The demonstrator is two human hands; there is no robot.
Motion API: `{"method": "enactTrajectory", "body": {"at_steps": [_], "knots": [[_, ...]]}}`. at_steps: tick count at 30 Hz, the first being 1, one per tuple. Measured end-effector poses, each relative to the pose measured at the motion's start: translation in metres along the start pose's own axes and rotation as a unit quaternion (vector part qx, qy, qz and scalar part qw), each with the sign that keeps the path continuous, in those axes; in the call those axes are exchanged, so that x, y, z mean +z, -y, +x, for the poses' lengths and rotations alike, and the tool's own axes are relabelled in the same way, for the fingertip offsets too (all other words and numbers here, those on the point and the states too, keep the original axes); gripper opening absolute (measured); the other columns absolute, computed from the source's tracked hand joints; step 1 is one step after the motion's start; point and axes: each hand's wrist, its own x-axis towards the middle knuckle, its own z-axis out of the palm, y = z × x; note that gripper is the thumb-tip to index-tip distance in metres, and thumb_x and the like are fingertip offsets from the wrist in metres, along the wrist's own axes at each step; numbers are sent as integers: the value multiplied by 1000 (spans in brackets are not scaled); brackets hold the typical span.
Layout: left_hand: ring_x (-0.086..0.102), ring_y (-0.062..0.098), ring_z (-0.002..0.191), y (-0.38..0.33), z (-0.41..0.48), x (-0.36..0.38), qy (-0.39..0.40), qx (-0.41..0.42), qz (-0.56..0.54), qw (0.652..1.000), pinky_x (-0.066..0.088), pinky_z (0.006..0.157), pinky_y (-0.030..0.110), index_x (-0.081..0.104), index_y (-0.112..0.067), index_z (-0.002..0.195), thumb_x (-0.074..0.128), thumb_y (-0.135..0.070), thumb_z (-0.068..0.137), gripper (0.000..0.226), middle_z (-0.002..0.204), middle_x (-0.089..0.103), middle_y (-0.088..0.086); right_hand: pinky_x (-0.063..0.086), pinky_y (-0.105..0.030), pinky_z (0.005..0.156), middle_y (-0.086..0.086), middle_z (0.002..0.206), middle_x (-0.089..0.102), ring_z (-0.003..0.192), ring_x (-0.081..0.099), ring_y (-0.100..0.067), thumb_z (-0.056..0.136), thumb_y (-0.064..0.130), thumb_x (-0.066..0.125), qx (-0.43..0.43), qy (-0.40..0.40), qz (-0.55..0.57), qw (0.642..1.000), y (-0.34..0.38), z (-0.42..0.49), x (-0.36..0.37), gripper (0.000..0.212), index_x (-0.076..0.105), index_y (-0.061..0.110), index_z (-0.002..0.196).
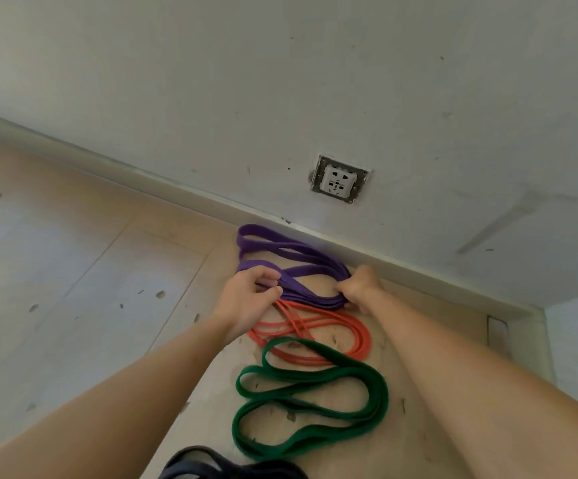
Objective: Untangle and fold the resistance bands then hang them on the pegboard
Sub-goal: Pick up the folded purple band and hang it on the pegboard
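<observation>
Three looped resistance bands lie in a row on the floor by the wall. The purple band (282, 252) is farthest, coiled in several loops. My left hand (246, 302) pinches its strands near the middle, and my right hand (361, 288) grips its bunched right end. Just nearer lies the thin orange band (349, 326), crossed over itself. Nearest of the three is the wide green band (315, 395), folded in wavy loops. No pegboard is in view.
A white wall with a socket (340, 179) rises behind the bands, above a baseboard (176, 188). A dark band or strap (218, 464) shows at the bottom edge. Tiled floor (73, 271) stretches to the left; a wall corner stands at right.
</observation>
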Motion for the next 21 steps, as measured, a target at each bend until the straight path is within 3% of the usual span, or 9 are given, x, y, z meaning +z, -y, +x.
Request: {"method": "enactTrajectory", "body": {"at_steps": [4, 7, 10, 13, 17, 21], "knots": [[65, 7, 103, -15, 7, -10, -20, 67, 81, 994, 56, 95, 31, 67, -25, 125, 68, -19, 93, 32, 113, 69, -11, 62, -51, 70, -14, 80, 72, 71, 73, -33, 68, 26, 72, -41, -35, 106, 993, 8, 5, -5, 30, 69, 8, 92], [62, 13, 113, -44, 11, -28, -53, 116, 117, 985, 51, 99, 32, 63, -24, 132, 69, -24, 92, 41, 127, 65, -5, 62, -51, 69, -9, 85, 68, 75, 71, -33, 75, 15, 72, -119, -47, 111, 986, 34, -23, -28, 18, 59, 17, 87], [58, 18, 121, -79, 11, -48, -73, 148, 150, 975, 47, 101, 33, 55, -23, 141, 71, -30, 90, 54, 137, 59, -2, 61, -53, 64, -10, 83, 67, 68, 71, -35, 78, 12, 72, -210, -44, 124, 969, 72, -60, -53, 27, 50, 20, 91], [48, 21, 135, -117, 1, -73, -62, 162, 163, 971, 42, 111, 42, 45, -23, 150, 74, -35, 88, 70, 148, 49, -1, 59, -55, 65, -14, 86, 65, 76, 68, -40, 73, 9, 71, -288, -40, 125, 949, 116, -102, -80, 32, 49, 20, 93], [34, 20, 143, -165, -23, -107, -51, 173, 175, 968, 35, 115, 41, 37, -27, 155, 78, -42, 84, 83, 153, 44, -5, 63, -43, 65, -6, 83, 65, 72, 68, -27, 73, 4, 75, -359, -28, 112, 926, 165, -160, -130, 33, 57, 18, 96], [49, 18, 131, -222, -52, -138, -62, 207, 136, 967, 42, 110, 41, 48, -28, 146, 77, -49, 78, 78, 139, 58, -7, 62, -36, 63, -7, 80, 68, 67, 68, -20, 75, 2, 77, -424, 13, 74, 902, 201, -217, -190, 22, 66, 12, 90]]}}
